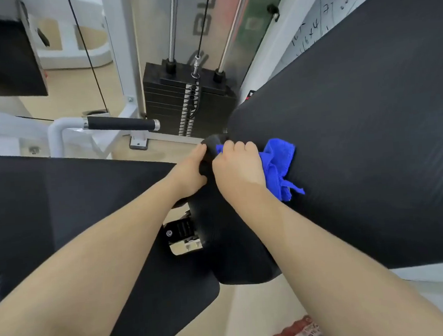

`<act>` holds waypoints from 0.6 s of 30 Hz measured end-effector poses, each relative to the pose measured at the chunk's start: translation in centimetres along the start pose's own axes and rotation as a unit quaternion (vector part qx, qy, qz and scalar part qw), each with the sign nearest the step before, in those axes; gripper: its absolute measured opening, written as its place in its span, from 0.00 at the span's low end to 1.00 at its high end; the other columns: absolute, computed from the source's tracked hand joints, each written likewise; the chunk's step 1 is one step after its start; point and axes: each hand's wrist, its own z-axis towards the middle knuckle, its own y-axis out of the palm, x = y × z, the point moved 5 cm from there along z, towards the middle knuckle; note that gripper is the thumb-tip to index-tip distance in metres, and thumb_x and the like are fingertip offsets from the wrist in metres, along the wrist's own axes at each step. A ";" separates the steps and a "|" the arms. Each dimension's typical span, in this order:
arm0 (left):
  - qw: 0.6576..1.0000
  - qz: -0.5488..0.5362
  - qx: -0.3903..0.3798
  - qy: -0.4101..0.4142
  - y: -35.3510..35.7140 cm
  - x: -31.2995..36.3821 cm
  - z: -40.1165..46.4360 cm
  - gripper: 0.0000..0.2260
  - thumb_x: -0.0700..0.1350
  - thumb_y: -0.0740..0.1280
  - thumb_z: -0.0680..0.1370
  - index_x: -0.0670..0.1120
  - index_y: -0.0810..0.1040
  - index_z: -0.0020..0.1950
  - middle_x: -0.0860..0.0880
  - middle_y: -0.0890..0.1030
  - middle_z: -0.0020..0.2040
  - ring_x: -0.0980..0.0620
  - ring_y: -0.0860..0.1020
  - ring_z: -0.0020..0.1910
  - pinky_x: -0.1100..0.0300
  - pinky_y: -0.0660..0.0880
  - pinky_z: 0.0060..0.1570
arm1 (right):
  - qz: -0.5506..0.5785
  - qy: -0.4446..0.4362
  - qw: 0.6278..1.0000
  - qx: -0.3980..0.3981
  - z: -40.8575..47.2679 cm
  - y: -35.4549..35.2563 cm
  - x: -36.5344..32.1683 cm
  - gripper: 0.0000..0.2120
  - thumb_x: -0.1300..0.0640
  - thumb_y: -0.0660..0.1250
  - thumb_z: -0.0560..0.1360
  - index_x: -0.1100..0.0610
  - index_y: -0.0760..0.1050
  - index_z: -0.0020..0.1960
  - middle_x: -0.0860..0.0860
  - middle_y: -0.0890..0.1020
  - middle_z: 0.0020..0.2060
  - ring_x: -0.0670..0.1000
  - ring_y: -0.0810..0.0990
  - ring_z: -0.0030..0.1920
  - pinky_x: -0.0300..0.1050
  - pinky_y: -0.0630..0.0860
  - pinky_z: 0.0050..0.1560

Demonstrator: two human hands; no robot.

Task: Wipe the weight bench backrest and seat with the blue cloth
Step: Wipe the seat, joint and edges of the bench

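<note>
The right hand (237,164) is closed around the bunched blue cloth (278,168), pressing it against the lower left edge of the big black backrest (366,130) on the right. Just left of it, the left hand (191,172) grips a black pad edge. The seat (73,214) lies near left.

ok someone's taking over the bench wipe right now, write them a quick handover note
Right hand: closed on the bunched blue cloth, pressing it against the lower end of the backrest.
Left hand: no cloth, gripping the narrow black pad edge at the joint between the pads.
Seat: lies to the left, under the left forearm, cloth not on it.
Done: cannot tell how much is wiped; no marks show.
Left: probably the rest of the backrest, then the seat.
</note>
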 end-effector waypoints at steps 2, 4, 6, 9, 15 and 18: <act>0.999 0.046 -0.010 -0.024 0.3 0.3 -0.9 0.32 0.32 0.63 0.74 0.44 0.55 0.75 0.45 0.59 0.76 0.47 0.59 0.75 0.57 0.58 0.71 | 0.005 -0.004 1.000 -0.005 -2.5 0.8 -0.5 0.07 0.60 0.60 0.76 0.59 0.75 0.51 0.55 0.75 0.46 0.54 0.71 0.45 0.47 0.66 0.46; 0.997 0.066 -0.037 -0.033 1.3 0.9 -2.8 0.34 0.33 0.62 0.75 0.45 0.49 0.77 0.47 0.51 0.78 0.49 0.52 0.77 0.62 0.53 0.72 | 0.012 -0.003 1.000 0.001 -5.6 1.6 -0.6 0.06 0.62 0.59 0.76 0.60 0.74 0.47 0.55 0.75 0.43 0.54 0.68 0.40 0.47 0.67 0.45; 0.995 0.065 -0.065 -0.039 2.4 1.2 -4.6 0.35 0.32 0.61 0.76 0.46 0.47 0.77 0.48 0.48 0.78 0.50 0.50 0.77 0.62 0.51 0.72 | 0.016 0.005 1.000 0.007 -8.1 2.4 -0.7 0.06 0.63 0.57 0.76 0.59 0.73 0.45 0.55 0.76 0.43 0.54 0.70 0.40 0.48 0.68 0.44; 0.993 0.068 -0.086 -0.036 3.5 1.7 -6.7 0.34 0.32 0.59 0.76 0.49 0.46 0.77 0.49 0.46 0.78 0.48 0.51 0.77 0.59 0.54 0.72 | 0.022 0.008 0.999 -0.029 -11.5 3.6 -1.2 0.06 0.65 0.57 0.75 0.58 0.72 0.47 0.55 0.75 0.45 0.54 0.71 0.44 0.47 0.67 0.46; 0.995 0.066 -0.063 -0.028 3.4 0.7 -7.4 0.34 0.36 0.61 0.77 0.49 0.45 0.77 0.49 0.46 0.78 0.48 0.52 0.77 0.56 0.55 0.73 | -0.016 -0.004 1.000 -0.014 -11.0 3.2 -1.1 0.08 0.66 0.57 0.75 0.61 0.70 0.53 0.55 0.73 0.46 0.53 0.67 0.42 0.46 0.64 0.43; 0.997 0.053 -0.029 -0.043 2.2 -0.8 -6.5 0.34 0.37 0.62 0.77 0.49 0.46 0.77 0.50 0.48 0.78 0.49 0.52 0.77 0.58 0.54 0.73 | -0.011 -0.004 1.000 0.012 -7.4 2.1 -0.7 0.08 0.65 0.59 0.74 0.61 0.70 0.53 0.56 0.73 0.47 0.54 0.68 0.44 0.47 0.65 0.45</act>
